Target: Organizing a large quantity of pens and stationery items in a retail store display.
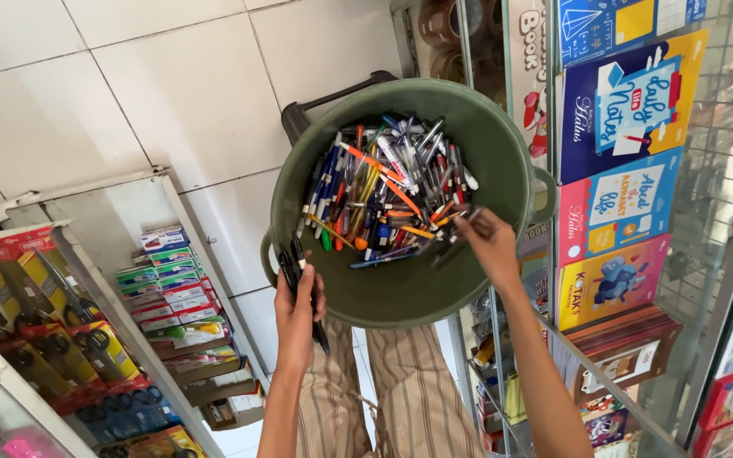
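Observation:
A round green plastic tub [502, 161] rests on my lap, holding a heap of several pens [383, 191] in many colours. My left hand [299, 314] is at the tub's near rim and grips a few black pens [292, 267] that stick up over the rim. My right hand [489, 242] reaches into the tub from the right, fingers closing on pens at the edge of the heap.
A wire rack with colourful notebooks [621, 170] stands on the right. A glass cabinet [112, 280] on the left holds boxed stationery and packs of scissors. White floor tiles lie beyond. A dark stool [316, 106] shows behind the tub.

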